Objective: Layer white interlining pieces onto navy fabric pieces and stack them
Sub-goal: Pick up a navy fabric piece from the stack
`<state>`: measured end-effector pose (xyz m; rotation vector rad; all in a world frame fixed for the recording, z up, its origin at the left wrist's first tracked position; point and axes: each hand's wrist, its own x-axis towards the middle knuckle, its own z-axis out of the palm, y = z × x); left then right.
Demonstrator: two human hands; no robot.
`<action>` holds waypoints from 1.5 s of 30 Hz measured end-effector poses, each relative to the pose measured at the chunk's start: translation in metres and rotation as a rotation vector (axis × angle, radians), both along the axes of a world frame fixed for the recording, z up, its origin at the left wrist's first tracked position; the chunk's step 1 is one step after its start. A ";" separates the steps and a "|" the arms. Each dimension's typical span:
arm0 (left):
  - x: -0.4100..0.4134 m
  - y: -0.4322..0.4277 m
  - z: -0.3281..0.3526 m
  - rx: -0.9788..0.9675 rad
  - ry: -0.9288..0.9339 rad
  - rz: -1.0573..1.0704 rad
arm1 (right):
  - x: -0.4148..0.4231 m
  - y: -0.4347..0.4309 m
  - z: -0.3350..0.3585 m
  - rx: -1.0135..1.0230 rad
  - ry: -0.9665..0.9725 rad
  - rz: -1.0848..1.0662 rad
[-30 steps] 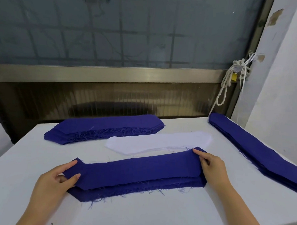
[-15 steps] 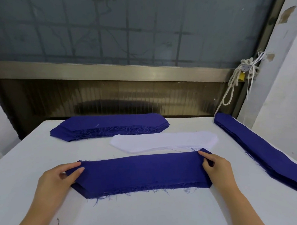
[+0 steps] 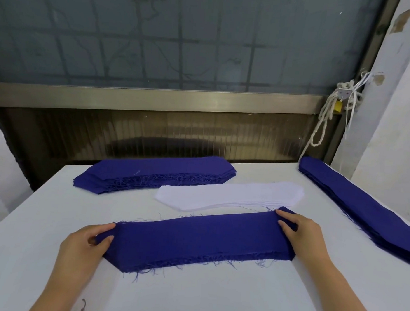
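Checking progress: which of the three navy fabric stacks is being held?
The nearest navy fabric stack, before the white interlining pile: left hand and right hand grip its ends. The others lie untouched.

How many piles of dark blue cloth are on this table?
3. One back pile at the far left, one side pile along the right edge, and one near pile in front, gripped at its ends by the left hand and right hand. None seems hidden.

Left hand (image 3: 82,246) and right hand (image 3: 306,235): both bare, slim fingers, short plain nails; left forearm (image 3: 52,294) and right forearm (image 3: 348,293) bare to the bottom frame edge.
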<state>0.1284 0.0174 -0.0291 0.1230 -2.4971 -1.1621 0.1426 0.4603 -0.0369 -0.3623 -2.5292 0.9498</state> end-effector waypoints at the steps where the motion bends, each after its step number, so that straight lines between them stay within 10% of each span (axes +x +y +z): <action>1: 0.000 0.000 0.000 -0.001 -0.005 0.000 | 0.000 0.000 0.000 0.007 -0.003 -0.001; 40: 0.003 0.002 0.004 0.029 0.071 -0.008 | 0.004 0.002 0.003 0.080 0.122 -0.113; 45: 0.006 0.010 0.009 -0.028 0.116 -0.238 | 0.003 -0.004 0.006 0.153 0.180 0.149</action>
